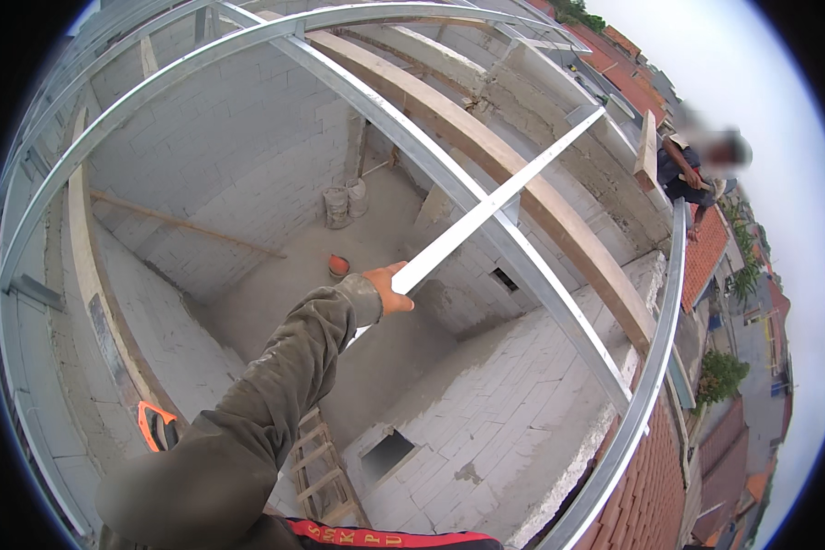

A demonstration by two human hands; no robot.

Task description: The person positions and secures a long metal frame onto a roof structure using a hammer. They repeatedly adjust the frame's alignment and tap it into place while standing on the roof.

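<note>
My left arm, in a dark olive sleeve, reaches up from the lower left over the open room. Its hand is closed around the near part of a thin, light metal batten. The batten slopes up to the right and crosses over a silver steel rafter and a curved-looking wooden beam. Below the hand, the batten's near end shows partly beside my sleeve. My right hand is not in view. A saw with an orange handle sits by the wooden beam at the lower left.
Far below lies a concrete floor with sacks and an orange bucket. A wooden ladder leans below me. Another person crouches at the right, near the edge steel channel. Tiled roofs drop off beyond.
</note>
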